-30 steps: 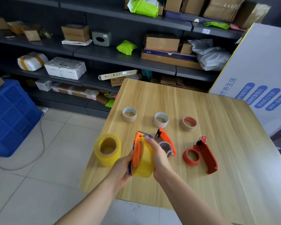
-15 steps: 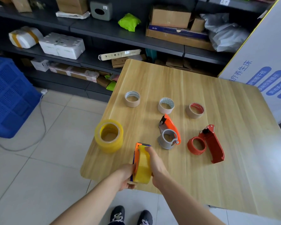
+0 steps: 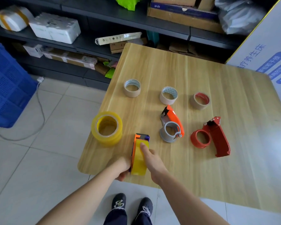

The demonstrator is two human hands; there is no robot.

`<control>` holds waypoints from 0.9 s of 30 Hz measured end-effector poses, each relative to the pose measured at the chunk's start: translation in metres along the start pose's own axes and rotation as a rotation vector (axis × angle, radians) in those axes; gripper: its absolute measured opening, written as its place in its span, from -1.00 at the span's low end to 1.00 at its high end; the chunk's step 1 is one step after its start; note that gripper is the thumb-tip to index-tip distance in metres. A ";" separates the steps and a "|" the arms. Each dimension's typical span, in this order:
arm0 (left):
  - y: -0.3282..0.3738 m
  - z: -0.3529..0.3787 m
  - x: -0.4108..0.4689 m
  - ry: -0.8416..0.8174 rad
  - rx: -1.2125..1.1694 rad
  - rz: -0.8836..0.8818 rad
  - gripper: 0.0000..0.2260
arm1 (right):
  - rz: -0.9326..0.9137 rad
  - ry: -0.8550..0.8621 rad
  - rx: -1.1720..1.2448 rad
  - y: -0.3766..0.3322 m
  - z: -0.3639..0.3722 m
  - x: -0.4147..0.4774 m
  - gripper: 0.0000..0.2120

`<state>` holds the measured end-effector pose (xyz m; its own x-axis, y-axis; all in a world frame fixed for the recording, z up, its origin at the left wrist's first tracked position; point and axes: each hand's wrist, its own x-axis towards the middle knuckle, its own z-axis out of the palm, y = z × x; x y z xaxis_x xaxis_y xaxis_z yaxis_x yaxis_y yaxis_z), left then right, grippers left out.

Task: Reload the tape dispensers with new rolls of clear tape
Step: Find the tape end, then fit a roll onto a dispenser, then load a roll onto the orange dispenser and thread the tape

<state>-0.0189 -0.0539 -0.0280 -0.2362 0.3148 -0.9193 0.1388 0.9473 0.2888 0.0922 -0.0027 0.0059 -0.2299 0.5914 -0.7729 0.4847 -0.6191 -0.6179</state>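
Tabletop (image 3: 185, 70): loaded dispenser (image 3: 139, 157) lowered from mid-air to front-left edge; contact unclear. Likely being set down, first reload near done. Spare roll stack (image 3: 106, 128) just left. Red dispenser (image 3: 212, 138) and orange-grey dispenser (image 3: 172, 125) to right, hubs empty. Loaded one: orange frame, yellowish clear roll upright. Left grip (image 3: 122, 166) holds frame side, right grip (image 3: 152, 161) wraps roll, one digit along tread.

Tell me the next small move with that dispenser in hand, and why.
Probably slide the thumb of the right hand forward to draw the tape end up to the cutter. The roll already sits on the orange dispenser, the left hand grips it, and the thumb rests on the tape just behind the cutter.
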 end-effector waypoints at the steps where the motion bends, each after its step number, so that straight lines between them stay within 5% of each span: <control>1: -0.001 -0.004 0.000 0.100 0.123 0.032 -0.76 | -0.008 0.004 -0.015 0.001 -0.001 -0.001 -0.45; 4: -0.004 -0.012 0.001 0.339 0.141 0.286 -0.75 | -0.008 -0.032 -0.010 0.002 0.000 0.002 -0.59; 10: -0.008 -0.014 -0.018 0.044 -0.304 0.500 -0.62 | -0.030 0.011 -0.027 0.002 -0.006 0.009 -0.53; 18: -0.007 -0.019 -0.023 -0.029 -0.189 0.517 -0.77 | 0.034 0.019 -0.078 -0.009 -0.005 0.007 -0.45; 23: -0.008 -0.025 -0.028 0.107 -0.054 0.469 -0.59 | -0.094 0.117 -0.424 -0.025 -0.007 0.001 -0.65; 27: -0.005 -0.048 -0.041 0.414 0.192 0.447 -0.74 | -0.512 0.224 -0.910 -0.043 0.013 0.001 -0.57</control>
<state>-0.0559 -0.0689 0.0204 -0.4620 0.7105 -0.5308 0.4706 0.7037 0.5323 0.0601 0.0179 0.0304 -0.4689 0.8108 -0.3504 0.8436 0.2935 -0.4496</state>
